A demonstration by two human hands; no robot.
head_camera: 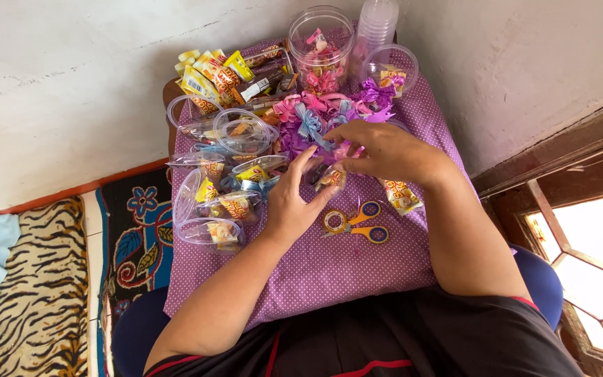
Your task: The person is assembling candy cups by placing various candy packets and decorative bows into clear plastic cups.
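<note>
My left hand [293, 199] and my right hand [384, 150] meet over a small clear plastic packet of sweets [332, 179] on the purple dotted tablecloth [329, 269]. Left fingertips touch the packet's left side. My right hand's fingers curl over its top, next to a heap of pink, purple and blue ribbon bows [315, 122]. Orange-and-yellow scissors [356, 223] lie just below the packet. Another sweet packet [402, 197] lies under my right wrist.
Several clear lidded cups filled with sweets [218, 202] crowd the table's left. A tall clear jar of sweets [320, 49], stacked cups [377, 24] and a small tub [389, 70] stand at the back by the wall. Yellow snack packets [211, 77] sit back left. Patterned rugs [36, 293] cover the floor.
</note>
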